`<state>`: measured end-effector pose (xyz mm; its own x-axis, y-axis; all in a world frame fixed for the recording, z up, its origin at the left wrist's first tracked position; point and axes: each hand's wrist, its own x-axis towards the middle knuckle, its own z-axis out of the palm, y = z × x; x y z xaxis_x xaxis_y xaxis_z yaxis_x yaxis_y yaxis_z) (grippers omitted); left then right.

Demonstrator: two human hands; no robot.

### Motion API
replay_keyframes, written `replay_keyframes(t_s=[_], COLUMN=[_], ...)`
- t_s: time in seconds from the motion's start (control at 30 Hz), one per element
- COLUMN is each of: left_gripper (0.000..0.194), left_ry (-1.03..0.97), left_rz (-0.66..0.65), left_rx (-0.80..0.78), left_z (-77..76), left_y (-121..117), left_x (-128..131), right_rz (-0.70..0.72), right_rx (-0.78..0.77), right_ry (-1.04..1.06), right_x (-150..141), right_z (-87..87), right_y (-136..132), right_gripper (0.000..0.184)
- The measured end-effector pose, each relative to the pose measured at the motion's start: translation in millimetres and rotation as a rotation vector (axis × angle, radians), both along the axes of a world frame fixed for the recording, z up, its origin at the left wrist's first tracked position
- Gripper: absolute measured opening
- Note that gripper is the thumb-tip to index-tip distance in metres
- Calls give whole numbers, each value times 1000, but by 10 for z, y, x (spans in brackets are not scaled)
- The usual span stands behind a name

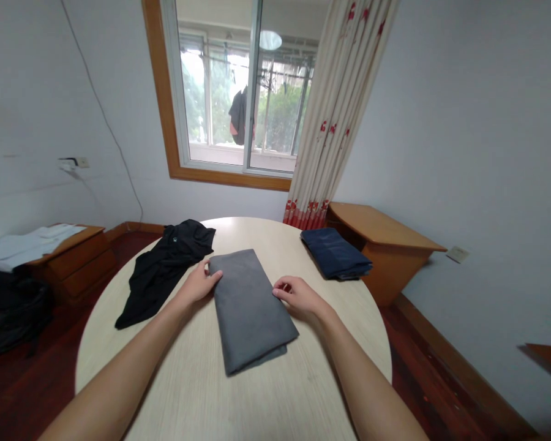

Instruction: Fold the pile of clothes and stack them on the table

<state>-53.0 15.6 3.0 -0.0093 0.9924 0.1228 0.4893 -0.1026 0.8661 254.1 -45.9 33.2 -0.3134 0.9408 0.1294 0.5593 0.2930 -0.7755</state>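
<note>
A folded grey garment lies on the round table in front of me, a loose layer showing at its near right corner. What kind of garment it is, I cannot tell. My left hand grips its upper left edge, thumb on top and the other fingers partly hidden. At the right edge, my right hand is closed, with thumb and curled fingers pinching the cloth's side. To the left a black garment is spread out, crumpled at its far end. Folded dark blue clothes rest near the table's right edge.
The pale round table fills the middle. Behind it are a window and a patterned curtain. A wooden desk stands at right, a drawer cabinet and a black backpack at left.
</note>
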Motion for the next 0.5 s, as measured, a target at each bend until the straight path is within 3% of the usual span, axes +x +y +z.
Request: replay_keyframes(t_s=[0.1,0.2,0.27,0.37,0.43,0.5], left_gripper=[86,88,81,52,37,32], left_ry=[-252,-375,-418,-426,-427,-493], left_rz=[54,69,14,-189,-309,-347], left_rx=[-181,-311,-384,-535,-604,-565], left_z=[38,93,115,122,131,159], left_y=[-6,-34,-68,-136,-192,-252], left_x=[17,43,63,100,139,196], right_rz=[88,182,286,433,374,176], right_rx=[-82,-259,-482,-794,-819,-688], right_ry=[-47,-55,-25,-23,-31,45], right_x=[-43,-77,-73,-17,36,76], right_z=[-46,31,108,172,141,50], right_y=[-15,-100,-162,-208,-183,-118], right_gripper=[21,24,34,50,56,57])
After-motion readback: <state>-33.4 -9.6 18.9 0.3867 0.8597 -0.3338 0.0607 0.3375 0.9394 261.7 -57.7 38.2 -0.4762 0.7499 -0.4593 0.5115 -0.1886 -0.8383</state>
